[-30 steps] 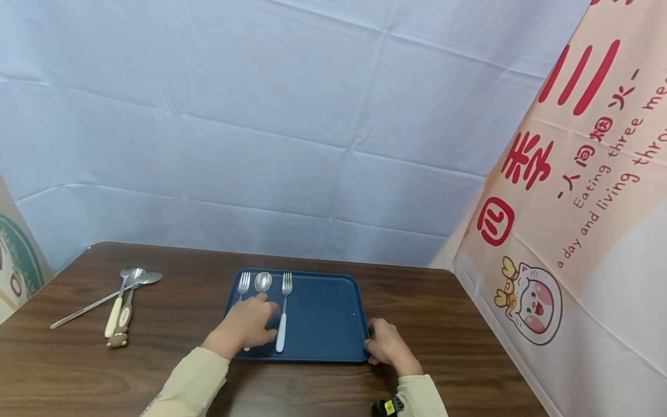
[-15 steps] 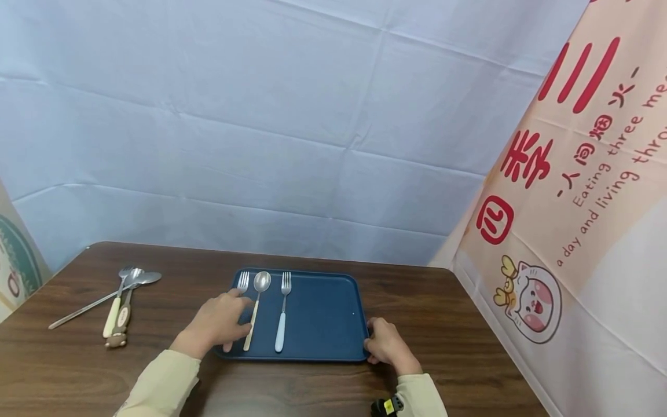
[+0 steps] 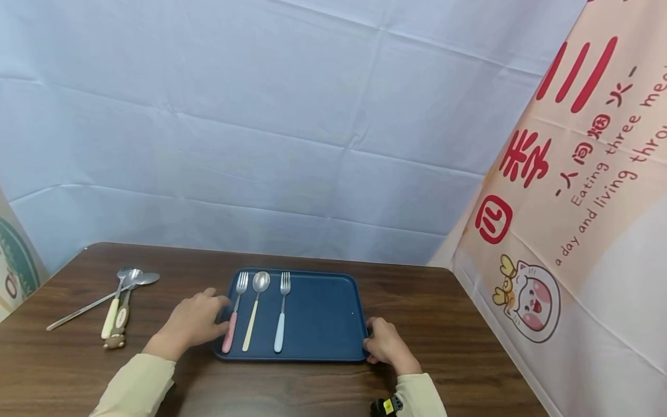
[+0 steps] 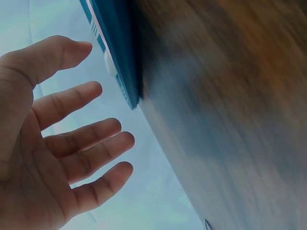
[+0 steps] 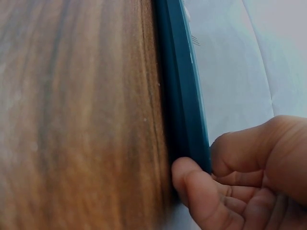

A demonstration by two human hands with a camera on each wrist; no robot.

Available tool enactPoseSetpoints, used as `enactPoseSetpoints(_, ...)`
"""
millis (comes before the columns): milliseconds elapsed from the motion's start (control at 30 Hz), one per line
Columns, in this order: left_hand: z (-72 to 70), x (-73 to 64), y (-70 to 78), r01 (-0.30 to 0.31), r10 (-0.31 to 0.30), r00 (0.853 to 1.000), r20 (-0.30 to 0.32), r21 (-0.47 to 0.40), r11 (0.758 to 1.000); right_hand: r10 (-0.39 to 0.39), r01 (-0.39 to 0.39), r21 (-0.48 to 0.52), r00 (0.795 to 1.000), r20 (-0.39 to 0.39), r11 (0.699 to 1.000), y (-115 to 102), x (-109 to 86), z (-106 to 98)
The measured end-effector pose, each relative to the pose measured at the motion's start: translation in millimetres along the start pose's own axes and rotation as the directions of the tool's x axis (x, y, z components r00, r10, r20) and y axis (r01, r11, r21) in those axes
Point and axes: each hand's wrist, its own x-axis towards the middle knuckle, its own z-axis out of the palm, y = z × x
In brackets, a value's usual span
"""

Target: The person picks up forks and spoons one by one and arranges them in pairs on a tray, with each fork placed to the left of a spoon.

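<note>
A dark blue tray [image 3: 323,315] lies on the wooden table. On its left half, side by side, are a pink-handled fork [image 3: 230,330], a spoon with a cream handle [image 3: 252,324] and a light-blue-handled fork [image 3: 280,331]. My left hand [image 3: 190,321] hovers at the tray's left edge, beside the pink-handled fork. In the left wrist view its fingers [image 4: 79,155] are spread and hold nothing. My right hand [image 3: 387,344] grips the tray's right rim; the right wrist view shows thumb and curled fingers [image 5: 206,196] pinching the tray wall [image 5: 180,86].
At the table's left, several pieces of cutlery lie crossed: a long metal-handled spoon [image 3: 78,314], a fork with a pale yellow handle [image 3: 110,318] and a spoon with a brown bear handle [image 3: 120,324]. A white cloth [image 3: 250,145] hangs behind; a printed banner [image 3: 589,220] hangs right.
My left hand has moved left, off the tray's cutlery and out past its left edge, uncovering the pink-handled fork and the cream-handled spoon. My right hand has stayed on the rim.
</note>
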Motion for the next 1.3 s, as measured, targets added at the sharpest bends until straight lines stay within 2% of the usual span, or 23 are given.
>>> enactPoseSetpoints(233, -2.3, -6.5, -14.1, 0.042, -0.042, 0.999, 0.014, 0.007, 0.999, -0.024, 0.024, -0.002, 1.0, -0.013, 1.0, 0.8, -1.1, 1.5)
enactPoseSetpoints(433, -6.2, -14.9, -30.0, 0.053, -0.054, 0.998, 0.024, 0.018, 0.998, -0.02, 0.02, 0.0, 1.0, -0.015, 1.0, -0.5, -1.5, 1.6)
enactPoseSetpoints(633, -9.4, -24.6, -45.8, 0.07, -0.07, 0.997, 0.012, 0.023, 0.997, -0.016, 0.016, -0.007, 1.0, -0.01, 1.0, 0.1, -0.6, 1.1)
enactPoseSetpoints(800, -11.4, -30.6, -55.3, 0.115, -0.114, 0.993, -0.012, 0.054, 0.992, -0.017, 0.017, -0.009, 1.0, -0.012, 1.0, 0.8, -0.4, 1.2)
enactPoseSetpoints(1000, -14.3, -36.2, -64.0, 0.179, -0.178, 0.984, -0.022, 0.097, 0.979, -0.01, 0.01, -0.005, 1.0, -0.012, 1.0, 1.3, 0.3, 0.8)
enactPoseSetpoints(1133, -17.2, -40.9, -70.2, 0.217, -0.217, 0.976, -0.009, 0.087, 0.972, 0.003, -0.003, -0.009, 1.0, -0.007, 1.0, 0.7, 0.7, 0.4)
enactPoseSetpoints(1200, -19.1, -42.8, -73.8, 0.248, -0.25, 0.968, 0.016, 0.069, 0.966, 0.008, -0.008, -0.01, 1.0, -0.006, 1.0, 0.6, 0.7, 0.3)
enactPoseSetpoints(1300, -22.2, -45.1, -78.5, 0.31, -0.311, 0.948, 0.062, 0.032, 0.95, 0.009, -0.009, -0.009, 1.0, -0.004, 1.0, 0.2, 0.5, -0.1)
